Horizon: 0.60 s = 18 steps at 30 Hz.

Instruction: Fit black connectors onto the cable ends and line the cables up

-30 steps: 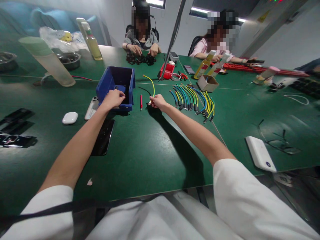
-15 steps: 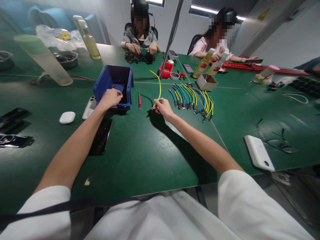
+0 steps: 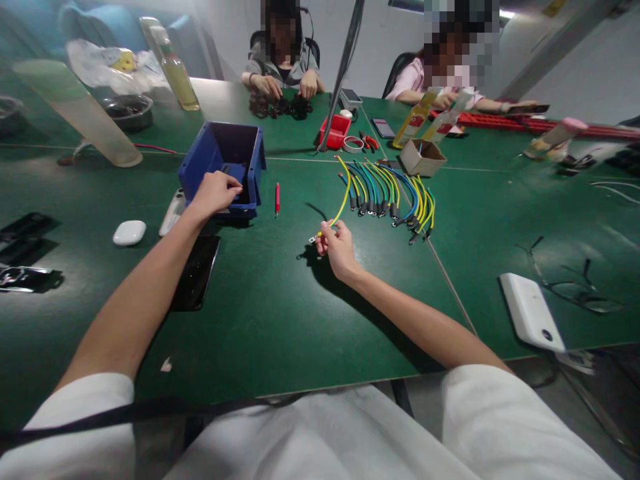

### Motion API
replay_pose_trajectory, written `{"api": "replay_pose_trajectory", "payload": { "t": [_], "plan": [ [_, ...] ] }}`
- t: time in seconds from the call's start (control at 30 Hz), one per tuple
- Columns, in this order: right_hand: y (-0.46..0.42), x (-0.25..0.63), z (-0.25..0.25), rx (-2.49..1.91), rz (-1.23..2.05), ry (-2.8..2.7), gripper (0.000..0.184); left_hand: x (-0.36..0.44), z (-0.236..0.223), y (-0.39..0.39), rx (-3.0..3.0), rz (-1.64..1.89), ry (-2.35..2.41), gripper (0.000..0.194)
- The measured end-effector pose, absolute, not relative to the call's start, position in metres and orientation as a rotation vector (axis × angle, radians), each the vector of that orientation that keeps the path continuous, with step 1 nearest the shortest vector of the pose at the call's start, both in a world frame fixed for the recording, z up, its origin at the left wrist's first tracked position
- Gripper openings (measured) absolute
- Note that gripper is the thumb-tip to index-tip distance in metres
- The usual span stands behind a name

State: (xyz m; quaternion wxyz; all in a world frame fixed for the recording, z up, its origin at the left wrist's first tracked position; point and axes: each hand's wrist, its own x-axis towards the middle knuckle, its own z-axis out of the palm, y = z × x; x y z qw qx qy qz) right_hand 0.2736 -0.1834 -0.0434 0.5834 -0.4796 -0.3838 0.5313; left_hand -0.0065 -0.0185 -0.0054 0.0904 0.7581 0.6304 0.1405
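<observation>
My right hand (image 3: 337,245) pinches a yellow wire (image 3: 342,197) near its metal lug end, above the green table (image 3: 300,300); the wire arcs up and away from me. My left hand (image 3: 216,191) rests curled on the front rim of a blue bin (image 3: 220,160), fingers reaching inside; what they hold is hidden. A row of several blue, green and yellow wires (image 3: 390,193) lies to the right of my right hand. A red pen-like tool (image 3: 277,197) lies between bin and wires.
A black phone (image 3: 196,272), a white earbud case (image 3: 129,232) and a white remote (image 3: 171,212) lie left. White power bank (image 3: 531,312) and glasses (image 3: 575,283) lie right. Two people sit across, near a cardboard box (image 3: 421,157), red tray (image 3: 336,131) and bottles (image 3: 173,67).
My right hand has drawn back toward me and slightly right, carrying the yellow wire. My left hand stays at the blue bin's rim.
</observation>
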Motion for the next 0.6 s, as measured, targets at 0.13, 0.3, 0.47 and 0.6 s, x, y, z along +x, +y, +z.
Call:
{"api": "replay_pose_trajectory", "payload": {
  "t": [0.13,0.3,0.47,0.6],
  "plan": [
    [-0.192,0.274,-0.048,-1.128,1.209,-0.889,0.032,-0.003,-0.003,-0.020,2.289,0.405,1.908,0.030],
    [-0.195,0.275,-0.049,-1.112,1.210,-0.920,0.030,-0.003,-0.004,-0.023,2.355,0.565,1.897,0.029],
    [-0.195,0.275,-0.049,-1.086,1.209,-0.911,0.029,0.000,-0.003,-0.034,2.345,0.789,1.901,0.027],
    [-0.195,0.275,-0.050,-1.089,1.206,-0.922,0.030,0.007,0.002,-0.048,2.340,0.846,1.920,0.023]
  ]
}}
